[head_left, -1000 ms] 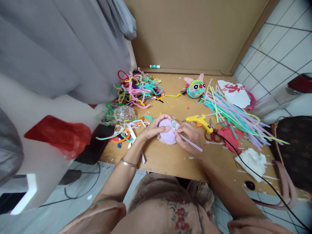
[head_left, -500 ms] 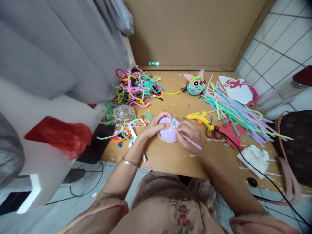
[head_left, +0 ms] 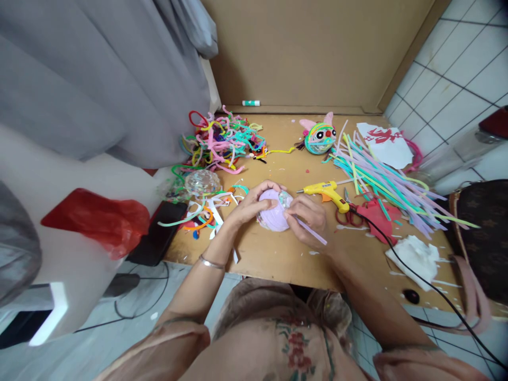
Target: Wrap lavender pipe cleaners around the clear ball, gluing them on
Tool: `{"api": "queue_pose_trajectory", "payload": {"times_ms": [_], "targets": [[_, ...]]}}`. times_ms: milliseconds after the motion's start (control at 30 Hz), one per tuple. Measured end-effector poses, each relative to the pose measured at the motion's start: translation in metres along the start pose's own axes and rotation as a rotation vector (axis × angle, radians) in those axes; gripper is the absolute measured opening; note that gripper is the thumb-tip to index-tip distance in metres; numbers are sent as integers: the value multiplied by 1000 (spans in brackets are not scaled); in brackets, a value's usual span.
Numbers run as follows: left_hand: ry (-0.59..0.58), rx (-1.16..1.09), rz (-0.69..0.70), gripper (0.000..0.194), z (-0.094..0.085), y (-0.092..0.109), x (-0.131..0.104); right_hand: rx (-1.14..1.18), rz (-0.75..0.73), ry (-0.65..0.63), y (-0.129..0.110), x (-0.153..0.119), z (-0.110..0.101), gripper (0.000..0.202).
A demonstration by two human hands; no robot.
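A round ball point(head_left: 273, 218), largely covered in lilac strips with a patch of clear, speckled surface showing, is held above the table's middle. My left hand point(head_left: 254, 203) grips it from the left, thumb across its top. At its right side my right hand point(head_left: 309, 218) pinches a lilac pipe cleaner point(head_left: 315, 233), whose free end sticks out toward the lower right. The pinched end lies against the ball. Just behind my right hand lies a yellow glue gun point(head_left: 325, 191), its nozzle pointing left.
Tangled pipe cleaners point(head_left: 222, 137) heap at the back left, beside a clear ball point(head_left: 202, 182). A finished-looking ball with pink ears point(head_left: 319, 137) stands at the back. Straight pipe cleaners point(head_left: 389, 180), scissors point(head_left: 346, 211), red felt point(head_left: 379, 218) and a tissue point(head_left: 415, 259) lie right. A black cord point(head_left: 420, 278) crosses there.
Hardly anything differs. The free end of the lilac pipe cleaner has shifted very slightly left; both hands keep their hold.
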State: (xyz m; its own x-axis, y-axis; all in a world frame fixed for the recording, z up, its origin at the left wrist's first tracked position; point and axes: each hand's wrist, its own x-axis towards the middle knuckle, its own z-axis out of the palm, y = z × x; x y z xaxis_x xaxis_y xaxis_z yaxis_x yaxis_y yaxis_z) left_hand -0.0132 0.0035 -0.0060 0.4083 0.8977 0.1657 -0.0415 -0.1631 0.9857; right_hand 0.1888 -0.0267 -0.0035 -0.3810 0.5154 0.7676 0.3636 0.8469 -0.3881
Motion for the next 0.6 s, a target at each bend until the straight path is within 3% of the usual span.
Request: {"api": "queue_pose_trajectory", "payload": {"times_ms": [600], "targets": [[24, 17, 17, 33, 2, 0, 0, -76, -80, -4, 4, -3, 3, 10]]}}
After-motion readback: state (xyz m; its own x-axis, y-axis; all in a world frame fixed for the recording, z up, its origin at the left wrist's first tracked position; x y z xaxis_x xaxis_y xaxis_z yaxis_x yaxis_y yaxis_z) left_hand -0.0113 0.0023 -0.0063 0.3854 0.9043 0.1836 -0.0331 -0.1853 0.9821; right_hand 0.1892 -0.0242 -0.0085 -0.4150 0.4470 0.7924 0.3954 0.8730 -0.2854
